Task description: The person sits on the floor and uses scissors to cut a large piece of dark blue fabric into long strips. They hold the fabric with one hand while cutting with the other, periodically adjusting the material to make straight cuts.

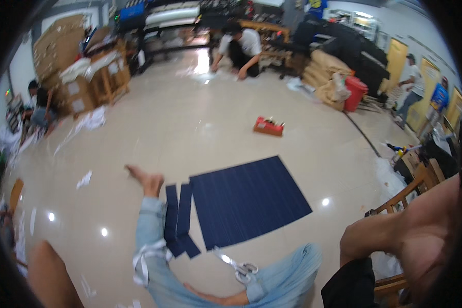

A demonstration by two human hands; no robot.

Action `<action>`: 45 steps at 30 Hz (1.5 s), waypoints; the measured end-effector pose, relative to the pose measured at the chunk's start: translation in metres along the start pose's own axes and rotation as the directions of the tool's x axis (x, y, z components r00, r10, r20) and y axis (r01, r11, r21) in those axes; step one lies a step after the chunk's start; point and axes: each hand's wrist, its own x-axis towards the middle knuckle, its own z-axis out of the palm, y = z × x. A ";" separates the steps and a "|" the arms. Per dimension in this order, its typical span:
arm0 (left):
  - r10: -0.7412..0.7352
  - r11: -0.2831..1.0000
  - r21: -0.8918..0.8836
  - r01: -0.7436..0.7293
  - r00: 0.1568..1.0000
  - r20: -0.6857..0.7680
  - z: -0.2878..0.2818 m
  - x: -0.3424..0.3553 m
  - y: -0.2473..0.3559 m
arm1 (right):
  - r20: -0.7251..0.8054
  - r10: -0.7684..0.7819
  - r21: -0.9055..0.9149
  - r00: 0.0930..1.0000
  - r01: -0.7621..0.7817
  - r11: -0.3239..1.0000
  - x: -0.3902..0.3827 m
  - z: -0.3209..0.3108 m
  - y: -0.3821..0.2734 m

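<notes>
your left hand and right hand are both out of view, so i cannot tell whether they are spread, pressed together or pinching anything; only your left arm (53,277) and right arm (431,236) show; the navy sheet (249,200) lies flat on the glossy floor (339,154) ahead of you, with navy strips (184,210) between it and your left leg (153,220); if that leg slides inward, it could skew or crease the strips; the scissors (236,264) lie near the sheet's closest corner, handles right by your right knee (292,272); a careless knee could push their points into the sheet; the smooth floor might let everything slip.
</notes>
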 end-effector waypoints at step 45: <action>-0.211 0.913 -0.242 0.328 0.888 0.409 -0.005 -0.438 0.013 | 0.954 0.116 -0.262 -0.278 -0.573 0.777 -0.425 0.007 -0.201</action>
